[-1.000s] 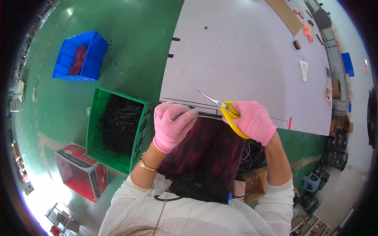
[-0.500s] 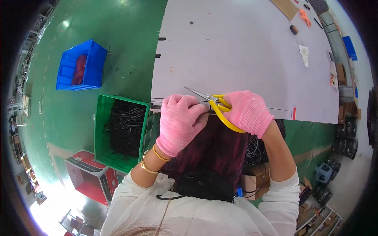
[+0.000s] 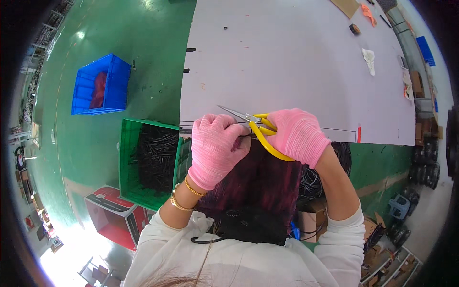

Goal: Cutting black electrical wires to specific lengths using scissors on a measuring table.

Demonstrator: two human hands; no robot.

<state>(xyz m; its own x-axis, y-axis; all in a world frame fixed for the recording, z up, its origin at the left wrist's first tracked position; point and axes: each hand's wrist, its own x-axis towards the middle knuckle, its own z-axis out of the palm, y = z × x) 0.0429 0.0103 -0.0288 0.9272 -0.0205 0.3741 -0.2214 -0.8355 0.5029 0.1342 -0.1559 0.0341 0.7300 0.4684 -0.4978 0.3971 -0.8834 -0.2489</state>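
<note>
My right hand (image 3: 299, 136), in a pink knit glove, is closed around the yellow handles of a pair of scissors (image 3: 234, 113). One long pointed silver blade reaches left over the table edge, above my left fingers. The other blade is mostly hidden by my left hand. My left hand (image 3: 217, 148), gloved in pink too, is closed with thumb and fingers pinched together at the table's near edge. A thin black strip (image 3: 185, 131) shows along that edge to the left of this hand; the part between my fingers is hidden.
The pale table (image 3: 287, 62) carries a black roll (image 3: 354, 29), a white cloth (image 3: 368, 62) and an orange cloth (image 3: 368, 15). Left of it stand a green crate (image 3: 123, 162) of black strips, a blue crate (image 3: 117, 86) and a red-and-white box (image 3: 114, 215). Black cable coils (image 3: 313, 179) lie at right.
The view has shifted slightly, so the table and crates sit a little differently. Both hands keep nearly the same pose, and the scissors remain in my right hand at the table edge.
</note>
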